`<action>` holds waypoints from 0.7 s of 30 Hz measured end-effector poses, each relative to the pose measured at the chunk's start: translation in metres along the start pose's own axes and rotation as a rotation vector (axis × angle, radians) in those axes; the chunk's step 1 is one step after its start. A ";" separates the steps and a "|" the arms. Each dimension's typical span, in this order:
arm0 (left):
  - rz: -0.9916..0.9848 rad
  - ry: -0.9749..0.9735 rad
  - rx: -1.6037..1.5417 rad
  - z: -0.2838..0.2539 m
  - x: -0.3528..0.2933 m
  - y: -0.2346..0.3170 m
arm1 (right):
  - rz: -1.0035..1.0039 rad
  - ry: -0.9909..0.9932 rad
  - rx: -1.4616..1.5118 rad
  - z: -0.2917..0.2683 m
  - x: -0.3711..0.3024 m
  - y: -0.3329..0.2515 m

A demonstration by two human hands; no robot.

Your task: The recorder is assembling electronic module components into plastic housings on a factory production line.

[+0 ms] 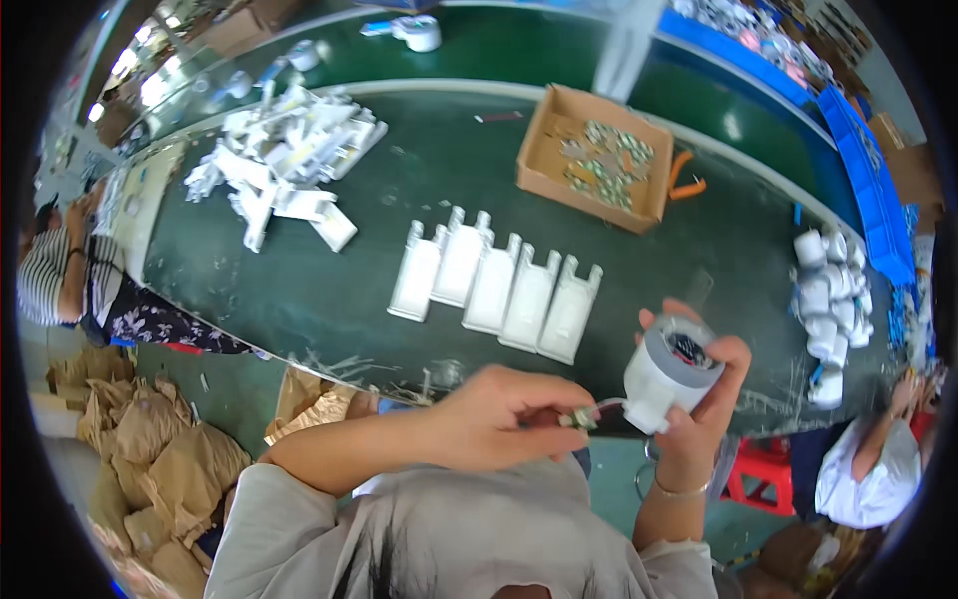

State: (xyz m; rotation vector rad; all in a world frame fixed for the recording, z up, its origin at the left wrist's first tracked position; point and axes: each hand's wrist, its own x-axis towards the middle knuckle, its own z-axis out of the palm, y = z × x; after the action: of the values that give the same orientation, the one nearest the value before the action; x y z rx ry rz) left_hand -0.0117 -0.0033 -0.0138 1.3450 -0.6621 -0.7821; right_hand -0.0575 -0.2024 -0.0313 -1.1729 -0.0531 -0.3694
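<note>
In my right hand (714,389) is a white cylindrical housing (654,384) with a grey ring at its open end, tilted so that dark parts and wires show inside. A thin wire runs from its lower side to a small green circuit board (580,418). My left hand (499,419) pinches that board between thumb and fingers. Several flat white plastic pieces (532,298), each with two prongs at the far end, lie in a slanted row on the green table beyond my hands.
A cardboard box (639,215) of small circuit boards stands at the back, beside orange-handled pliers (687,177). White plastic parts (289,150) are heaped at the far left. White cylinders (823,299) are clustered at the right. Other people sit at both ends. Brown paper sacks (170,449) fill the floor lower left.
</note>
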 end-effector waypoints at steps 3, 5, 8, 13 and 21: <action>-0.125 0.013 -0.431 -0.004 -0.006 -0.003 | -0.169 -0.111 -0.207 -0.004 0.005 0.000; -0.294 0.072 -0.531 -0.010 -0.006 -0.006 | -0.182 -0.154 -0.257 -0.007 0.007 -0.001; -0.298 -0.036 -0.871 -0.015 -0.004 -0.018 | -0.213 -0.192 -0.240 -0.009 0.008 0.005; -0.271 -0.096 -0.873 -0.012 -0.011 -0.027 | -0.255 -0.301 -0.230 -0.008 0.006 0.006; -0.205 -0.107 -0.724 -0.015 -0.014 -0.038 | -0.357 -0.338 -0.544 -0.013 0.009 0.001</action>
State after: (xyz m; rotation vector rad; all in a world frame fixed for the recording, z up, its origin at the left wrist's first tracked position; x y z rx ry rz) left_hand -0.0125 0.0148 -0.0529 0.7127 -0.2699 -1.1303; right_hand -0.0510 -0.2163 -0.0357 -1.7640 -0.4854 -0.5137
